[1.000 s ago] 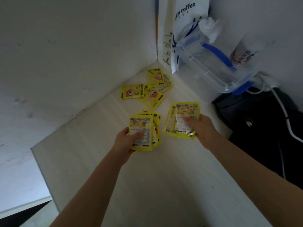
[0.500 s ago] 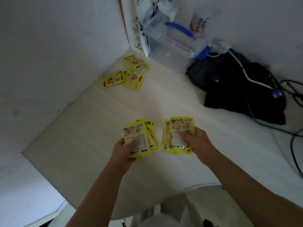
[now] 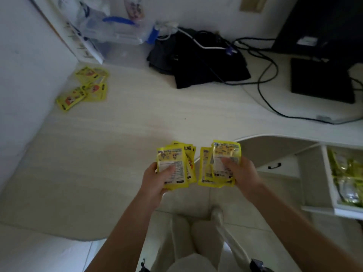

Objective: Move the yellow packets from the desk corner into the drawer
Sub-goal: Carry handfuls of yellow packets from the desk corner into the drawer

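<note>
My left hand [image 3: 157, 180] grips a stack of yellow packets [image 3: 174, 163] over the desk's front edge. My right hand [image 3: 242, 173] grips a second stack of yellow packets [image 3: 222, 160] just to the right of it. Several more yellow packets [image 3: 86, 87] lie loose in the far left desk corner by the wall. At the right, an open white drawer [image 3: 332, 193] below the desk holds yellow-green packets [image 3: 347, 173].
A clear plastic box with a blue handle [image 3: 117, 28] and a white paper bag [image 3: 78, 40] stand behind the corner packets. A black bag [image 3: 196, 61], cables [image 3: 265, 83] and a black monitor base [image 3: 322, 79] lie on the white desk [image 3: 98, 154]. My legs [image 3: 196, 242] are below.
Both hands have drawn back from the corner toward the desk's front edge with their stacks. The view has swung right, and the open drawer has come into sight.
</note>
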